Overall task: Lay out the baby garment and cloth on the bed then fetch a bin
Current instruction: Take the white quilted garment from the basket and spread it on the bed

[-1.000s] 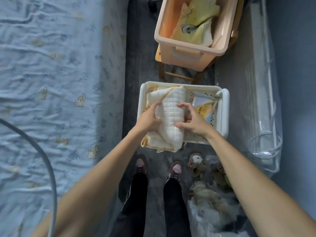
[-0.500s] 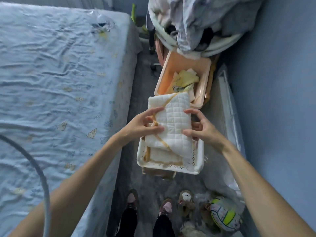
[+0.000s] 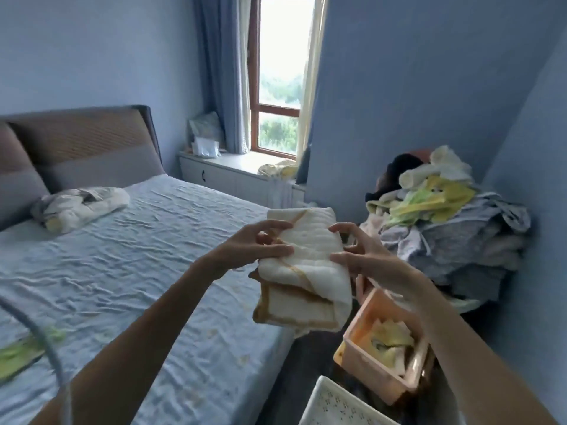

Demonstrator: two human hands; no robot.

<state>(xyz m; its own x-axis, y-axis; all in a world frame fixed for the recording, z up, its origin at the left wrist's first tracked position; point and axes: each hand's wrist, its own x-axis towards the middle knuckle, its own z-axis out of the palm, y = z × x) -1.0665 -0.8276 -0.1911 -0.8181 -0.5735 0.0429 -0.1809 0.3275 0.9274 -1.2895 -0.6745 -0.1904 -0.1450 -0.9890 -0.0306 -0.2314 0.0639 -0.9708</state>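
At the very bottom, the corner of a white bin (image 3: 340, 406) with tiny holes pokes up from the floor. Just past it sits a peach bin (image 3: 372, 368) with yellow cloth inside. Two bare arms reach up and forward from the bottom corners.

The left hand (image 3: 260, 245) holds the left edge of a folded quilted cloth (image 3: 306, 265). Its thumb lies on top and its fingers curl around the side. The right hand (image 3: 365, 256) is at the right edge of the same cloth. Its fingertips press the side and its palm stays open behind. Both hands hold the cloth up in the air, above the gap between the bed (image 3: 138, 271) and the peach bin.

The cloth is cream white with puffy stitched rows and a tan trim. It is folded in a thick bundle, and a lower layer with a tan border hangs out below.

The bed is on the left, with a wrinkled light blue sheet. A small pillow (image 3: 78, 207) lies near the grey headboard (image 3: 86, 148). On the right, a big pile of clothes (image 3: 451, 228) sits against the blue wall. Far back is a window (image 3: 280, 75) with blue curtains.
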